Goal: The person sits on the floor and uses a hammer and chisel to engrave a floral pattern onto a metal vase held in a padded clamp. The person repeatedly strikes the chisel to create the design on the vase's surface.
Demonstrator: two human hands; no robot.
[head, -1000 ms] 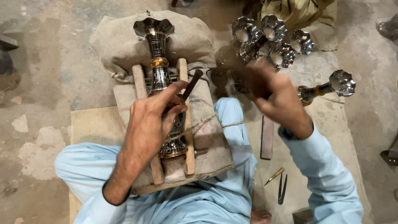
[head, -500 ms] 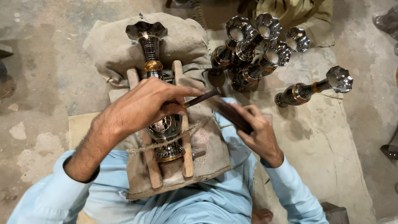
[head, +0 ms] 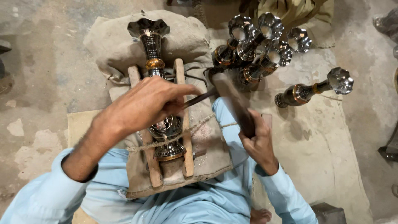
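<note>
Vase (head: 159, 89) lies roped between two wooden slats (head: 182, 120) on sackcloth | left hand (head: 145, 105) grips chisel (head: 199, 98) against it | right hand (head: 259, 143), formerly raised, now brings wooden mallet (head: 236, 103) onto chisel: strike landing.

We note a stained, patchy grey concrete floor (head: 45, 83), a worn beige fabric mat (head: 323, 137) spread over it, and even, soft light.

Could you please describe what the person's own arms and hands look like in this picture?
Both hands, left hand and right hand, are bare, without gloves. Each arm wears a loose light blue fabric sleeve; the left one ends below the elbow, the right at the wrist.
</note>
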